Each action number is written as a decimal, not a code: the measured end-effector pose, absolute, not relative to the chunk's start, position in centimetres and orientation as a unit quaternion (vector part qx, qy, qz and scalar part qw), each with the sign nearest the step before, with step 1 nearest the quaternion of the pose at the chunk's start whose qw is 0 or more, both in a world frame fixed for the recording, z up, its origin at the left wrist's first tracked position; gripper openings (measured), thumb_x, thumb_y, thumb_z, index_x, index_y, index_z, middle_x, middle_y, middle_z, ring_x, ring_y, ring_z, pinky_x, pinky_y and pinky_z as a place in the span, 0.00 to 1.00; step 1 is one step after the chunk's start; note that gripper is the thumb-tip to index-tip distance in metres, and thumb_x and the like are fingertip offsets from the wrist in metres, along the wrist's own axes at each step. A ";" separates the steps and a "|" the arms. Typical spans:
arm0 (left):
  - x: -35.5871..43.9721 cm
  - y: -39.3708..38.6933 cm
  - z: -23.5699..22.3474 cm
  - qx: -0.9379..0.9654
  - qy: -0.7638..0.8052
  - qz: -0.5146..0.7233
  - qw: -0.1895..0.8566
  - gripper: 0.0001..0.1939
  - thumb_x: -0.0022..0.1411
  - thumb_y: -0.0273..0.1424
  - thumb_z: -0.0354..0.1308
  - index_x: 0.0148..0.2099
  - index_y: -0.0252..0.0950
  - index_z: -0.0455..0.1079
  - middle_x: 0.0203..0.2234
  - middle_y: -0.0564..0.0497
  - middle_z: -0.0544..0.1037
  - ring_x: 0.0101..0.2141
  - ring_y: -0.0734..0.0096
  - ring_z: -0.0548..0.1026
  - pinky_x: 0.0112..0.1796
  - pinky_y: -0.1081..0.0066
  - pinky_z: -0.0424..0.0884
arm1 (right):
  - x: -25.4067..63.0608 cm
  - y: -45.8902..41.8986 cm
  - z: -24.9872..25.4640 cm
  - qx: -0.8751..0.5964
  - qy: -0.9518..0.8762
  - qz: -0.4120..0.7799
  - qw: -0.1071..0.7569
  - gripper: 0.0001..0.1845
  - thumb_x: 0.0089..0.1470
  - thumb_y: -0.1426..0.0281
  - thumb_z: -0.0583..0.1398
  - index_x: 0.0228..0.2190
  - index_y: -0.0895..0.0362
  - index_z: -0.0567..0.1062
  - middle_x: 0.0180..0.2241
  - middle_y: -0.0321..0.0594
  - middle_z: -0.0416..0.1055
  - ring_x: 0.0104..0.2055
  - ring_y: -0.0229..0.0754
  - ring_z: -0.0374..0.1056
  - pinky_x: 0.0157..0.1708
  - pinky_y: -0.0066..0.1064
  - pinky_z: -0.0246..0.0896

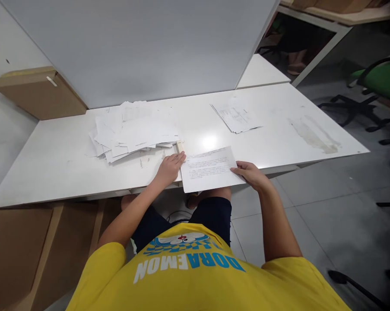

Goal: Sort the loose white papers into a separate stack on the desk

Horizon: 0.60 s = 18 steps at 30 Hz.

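A printed sheet of paper [209,169] lies at the near edge of the white table [279,129], overhanging it a little. My left hand [169,168] rests at the sheet's left edge with fingers together, touching it. My right hand [250,172] grips the sheet's right edge between thumb and fingers. Just beyond my left hand lies a small beige block [180,147]. A loose, untidy pile of white papers [133,129] spreads out behind it.
A smaller neat stack of papers [236,116] lies at the back right of the table. A grey partition [143,47] stands along the far edge. Cardboard boxes [39,93] sit at the left and under the table. A green chair [381,80] stands right.
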State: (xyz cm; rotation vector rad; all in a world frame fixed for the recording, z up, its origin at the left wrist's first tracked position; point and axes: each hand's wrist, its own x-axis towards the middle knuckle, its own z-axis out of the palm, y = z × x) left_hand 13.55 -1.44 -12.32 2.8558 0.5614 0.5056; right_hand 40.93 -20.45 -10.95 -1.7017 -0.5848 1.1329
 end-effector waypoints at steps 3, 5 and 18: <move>13.4 -1.8 -12.0 0.957 0.211 0.185 0.074 0.32 0.61 0.20 0.44 0.67 0.37 0.60 0.64 0.46 0.65 0.55 0.51 0.69 0.49 0.54 0.66 | 41.2 -21.0 -10.7 -0.715 -0.257 0.438 0.480 0.17 0.38 0.63 0.70 0.33 0.57 0.81 0.34 0.43 0.79 0.35 0.46 0.73 0.31 0.33 0.69; 13.3 -2.1 -11.7 0.955 0.220 0.192 0.056 0.33 0.61 0.21 0.45 0.68 0.37 0.58 0.65 0.47 0.63 0.54 0.50 0.69 0.49 0.55 0.65 | 42.1 -22.0 -10.9 -0.728 -0.259 0.411 0.484 0.17 0.37 0.63 0.70 0.33 0.57 0.81 0.34 0.43 0.79 0.35 0.46 0.73 0.29 0.33 0.69; 13.1 -2.2 -12.0 0.932 0.267 0.242 0.046 0.28 0.66 0.26 0.46 0.67 0.30 0.59 0.62 0.41 0.68 0.53 0.51 0.68 0.48 0.57 0.66 | 51.3 -8.7 -12.0 -0.707 -0.008 0.093 0.701 0.10 0.44 0.79 0.58 0.27 0.56 0.62 0.31 0.35 0.68 0.32 0.36 0.69 0.34 0.31 0.72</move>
